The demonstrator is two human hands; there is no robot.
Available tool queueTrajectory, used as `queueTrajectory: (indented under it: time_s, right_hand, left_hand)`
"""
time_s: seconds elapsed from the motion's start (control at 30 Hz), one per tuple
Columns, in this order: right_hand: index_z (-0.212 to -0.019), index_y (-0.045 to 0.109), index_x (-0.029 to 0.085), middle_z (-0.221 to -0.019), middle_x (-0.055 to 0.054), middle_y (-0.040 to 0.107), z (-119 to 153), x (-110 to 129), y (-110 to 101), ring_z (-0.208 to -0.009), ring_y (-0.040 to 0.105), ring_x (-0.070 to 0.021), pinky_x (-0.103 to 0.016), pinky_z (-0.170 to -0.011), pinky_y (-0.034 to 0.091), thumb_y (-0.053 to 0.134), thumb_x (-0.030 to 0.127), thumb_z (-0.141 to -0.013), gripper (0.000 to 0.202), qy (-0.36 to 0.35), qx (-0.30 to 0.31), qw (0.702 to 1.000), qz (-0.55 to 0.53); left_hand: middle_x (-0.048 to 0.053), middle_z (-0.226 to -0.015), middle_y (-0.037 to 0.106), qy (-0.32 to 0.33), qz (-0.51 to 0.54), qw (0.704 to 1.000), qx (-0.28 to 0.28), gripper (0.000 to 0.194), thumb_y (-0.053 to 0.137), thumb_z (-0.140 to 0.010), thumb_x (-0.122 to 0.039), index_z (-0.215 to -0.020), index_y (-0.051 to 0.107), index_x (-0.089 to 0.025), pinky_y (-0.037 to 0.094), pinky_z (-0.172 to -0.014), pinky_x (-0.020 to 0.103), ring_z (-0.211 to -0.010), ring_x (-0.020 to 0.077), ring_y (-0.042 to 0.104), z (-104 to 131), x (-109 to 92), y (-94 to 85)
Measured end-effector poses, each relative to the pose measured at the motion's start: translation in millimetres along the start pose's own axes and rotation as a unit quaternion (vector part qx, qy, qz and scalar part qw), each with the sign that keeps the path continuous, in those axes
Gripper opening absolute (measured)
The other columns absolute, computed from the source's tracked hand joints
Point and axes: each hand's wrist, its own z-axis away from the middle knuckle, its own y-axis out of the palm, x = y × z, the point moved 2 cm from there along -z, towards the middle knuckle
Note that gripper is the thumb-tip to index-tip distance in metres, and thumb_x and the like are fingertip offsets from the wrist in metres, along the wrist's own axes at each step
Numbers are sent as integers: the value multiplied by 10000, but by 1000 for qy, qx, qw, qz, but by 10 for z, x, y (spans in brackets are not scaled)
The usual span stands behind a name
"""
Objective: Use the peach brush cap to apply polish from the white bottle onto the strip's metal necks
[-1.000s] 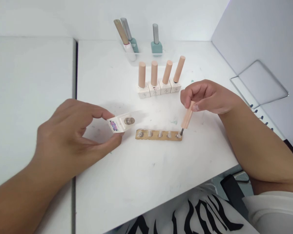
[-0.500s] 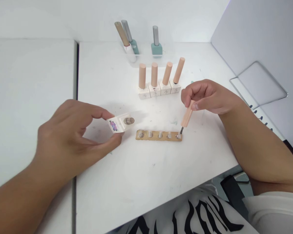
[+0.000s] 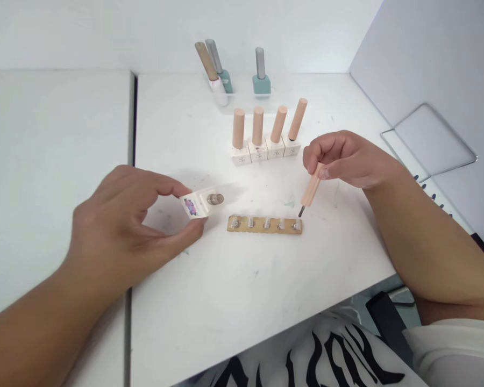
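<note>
Between thumb and finger, my left hand (image 3: 133, 215) grips a white bottle (image 3: 197, 204) with a flower print, tilted so its bare neck points right. My right hand (image 3: 342, 161) pinches a peach brush cap (image 3: 311, 185), its dark bristles pointing down. The bristle tip is close to the right end of a wooden strip (image 3: 258, 224); whether it touches cannot be made out. Several small clear pieces (image 3: 267, 223) sit in a row along the strip, which lies on the white table between my hands.
Behind the strip stand several white bottles (image 3: 258, 151) with peach caps. Farther back, a clear tray (image 3: 242, 102) holds two teal bottles and a white bottle (image 3: 219, 92). A wire frame (image 3: 447, 124) is at the right; the table's front edge is below.
The view has shifted slightly, so most things appear a little farther right. The brush tip has stayed near the strip's right end. Both hands keep their grips.
</note>
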Motion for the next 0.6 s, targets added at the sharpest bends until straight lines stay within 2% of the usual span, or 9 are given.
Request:
queueTrajectory:
  time_s: [0.1, 0.2, 0.33, 0.43, 0.5, 0.6]
  right_hand:
    - [-737, 647, 171, -661, 18, 529, 13, 22, -21, -615, 446, -83, -263, -577, 379, 719, 217, -708, 90, -21, -11, 1000, -8]
    - [-748, 647, 184, -655, 14, 520, 17, 44, -1, -616, 459, -99, -282, -578, 380, 732, 269, -715, 125, -72, -40, 996, -42]
    - [-773, 629, 234, -627, 18, 476, 28, 74, 91, -618, 477, -129, -319, -600, 416, 718, 435, -736, 223, -167, -151, 974, -5]
    - [-818, 629, 260, -649, 4, 489, 45, 80, 201, -631, 493, -147, -336, -593, 435, 677, 544, -747, 296, -178, -212, 960, 46]
    - [-827, 644, 264, -658, -3, 506, 57, 86, 282, -626, 485, -147, -335, -577, 427, 674, 530, -759, 276, -194, -233, 952, 45]
    - [-835, 682, 271, -664, -6, 534, 75, 107, 409, -639, 480, -147, -333, -587, 415, 693, 388, -784, 128, -259, -246, 934, 32]
  left_hand:
    - [-22, -769, 590, 28, -6, 1000, 2, 160, 697, -714, -305, -802, 592, -223, 341, -510, 260, -643, 122, 477, 3, 9, 8]
    - [-17, -761, 588, 60, -5, 998, 3, 154, 687, -731, -283, -823, 582, -219, 366, -551, 267, -668, 132, 494, -11, 12, 17]
    - [-8, -757, 593, 101, 12, 995, 8, 152, 681, -746, -223, -849, 569, -210, 405, -605, 289, -702, 148, 513, -37, -28, 21]
    - [-8, -768, 595, 115, 40, 993, 9, 155, 669, -755, -218, -856, 551, -227, 425, -602, 302, -708, 158, 523, -46, -65, 16]
    - [-13, -759, 595, 107, 52, 993, 16, 139, 647, -767, -236, -851, 537, -246, 432, -601, 316, -696, 165, 529, -46, -78, 13]
    - [-15, -757, 598, 100, 58, 993, 21, 128, 628, -773, -237, -845, 523, -259, 434, -606, 327, -691, 171, 534, -42, -82, 8]
